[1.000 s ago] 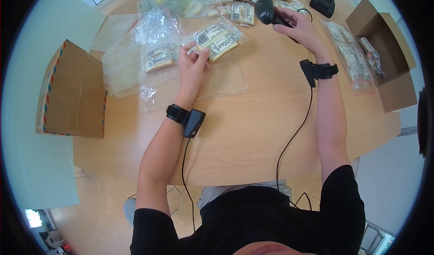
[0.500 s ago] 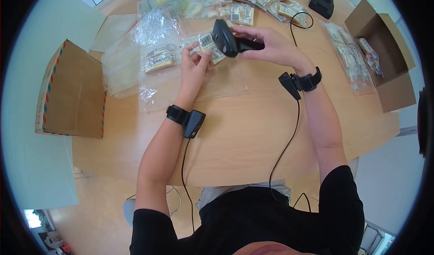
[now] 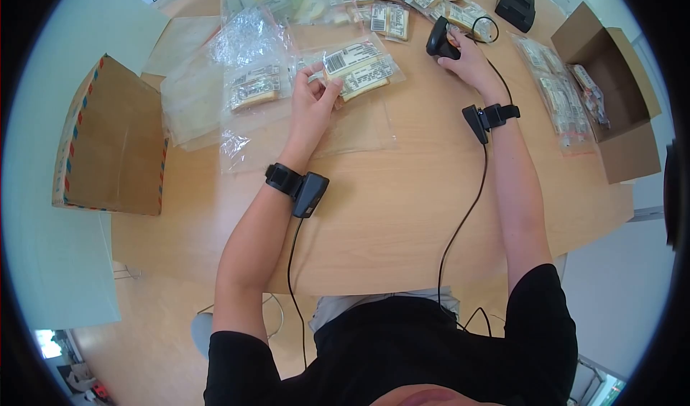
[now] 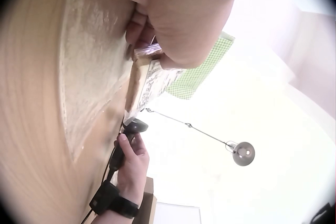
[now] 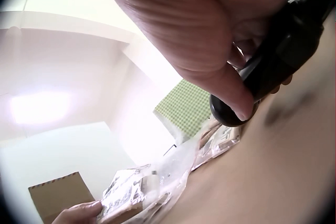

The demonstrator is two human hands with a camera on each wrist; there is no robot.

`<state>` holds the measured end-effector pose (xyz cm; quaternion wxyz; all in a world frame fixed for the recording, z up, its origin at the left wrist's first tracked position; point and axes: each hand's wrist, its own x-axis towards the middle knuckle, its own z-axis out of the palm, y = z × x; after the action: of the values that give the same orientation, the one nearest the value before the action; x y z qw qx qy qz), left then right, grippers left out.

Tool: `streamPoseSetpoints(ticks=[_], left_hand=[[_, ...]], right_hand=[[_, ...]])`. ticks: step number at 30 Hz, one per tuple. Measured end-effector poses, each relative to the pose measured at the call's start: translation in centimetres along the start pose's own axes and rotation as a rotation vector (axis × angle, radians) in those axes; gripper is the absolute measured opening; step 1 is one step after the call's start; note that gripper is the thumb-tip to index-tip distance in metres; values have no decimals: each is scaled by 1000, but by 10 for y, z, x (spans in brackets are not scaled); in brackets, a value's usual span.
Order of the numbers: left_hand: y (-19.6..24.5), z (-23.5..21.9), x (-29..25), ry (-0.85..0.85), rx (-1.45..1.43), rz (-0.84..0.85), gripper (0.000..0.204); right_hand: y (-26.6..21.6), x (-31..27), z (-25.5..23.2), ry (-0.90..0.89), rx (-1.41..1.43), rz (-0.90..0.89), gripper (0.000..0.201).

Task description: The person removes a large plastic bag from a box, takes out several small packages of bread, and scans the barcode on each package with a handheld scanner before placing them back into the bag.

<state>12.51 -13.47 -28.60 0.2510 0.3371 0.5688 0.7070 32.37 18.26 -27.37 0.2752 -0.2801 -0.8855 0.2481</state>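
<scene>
My left hand [image 3: 314, 104] pinches the near left edge of a clear packet [image 3: 363, 66] of flat, bread-like slices, its barcode labels facing up. In the left wrist view, thumb and fingers close on the end of this packet [image 4: 149, 79], raised at a slant over the table. Away to the right, my right hand [image 3: 471, 64] grips a black handheld barcode scanner [image 3: 440, 38]. The right wrist view shows its thumb along the black scanner [image 5: 278, 58], low over the tabletop. Beside the left hand, a similar labelled packet [image 3: 255, 88] lies on clear plastic bags [image 3: 190, 107].
More labelled packets [image 3: 388, 19] are heaped at the back. An open cardboard box [image 3: 115, 140] stands at the left, another cardboard box [image 3: 629, 82] at the right with bagged packets [image 3: 557, 97] beside it. A black cradle-like device [image 3: 515, 7] sits back right. Cables [image 3: 471, 204] trail from both wrists.
The right hand brought the scanner left over the held packet, then drew it back to the right, lower toward the table. The left hand keeps its hold, the packet shifting slightly.
</scene>
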Motion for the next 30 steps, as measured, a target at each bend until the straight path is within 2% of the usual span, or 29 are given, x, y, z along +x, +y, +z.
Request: streamPoseSetpoints(ticks=[6,9,12,15,16,19,20,23,26,30], left_hand=[[-3,-1,1,-17,31,9,45],[-2,-1,1,-21,24,1,45],[-3,-2,0,-11,32,-7,45],[-3,-3,-2,-8,51,8,45],[-3,-2,-2,-13,50,16,45],[-3,-4,-2,-63,110,27,43],[-4,-4,-2,-76,137,45,43],[-2,-4,-3,-101,166,76,43],[2,-1,-6,-88,168,114,45],[13,0,-12,-81,377,143,52]], right_hand=[[21,-1,10,31,1,-21,89],[18,-1,9,11,-26,-2,91],[19,1,5,-24,-73,-58,86],[-4,2,1,48,99,15,85],[-12,9,-2,126,41,-62,79],[-40,13,-3,100,405,0,76],[-53,10,-7,68,284,23,73],[-92,-3,-8,-159,455,87,69],[-119,-20,2,-485,667,90,63],[-123,-24,19,-516,692,157,56]])
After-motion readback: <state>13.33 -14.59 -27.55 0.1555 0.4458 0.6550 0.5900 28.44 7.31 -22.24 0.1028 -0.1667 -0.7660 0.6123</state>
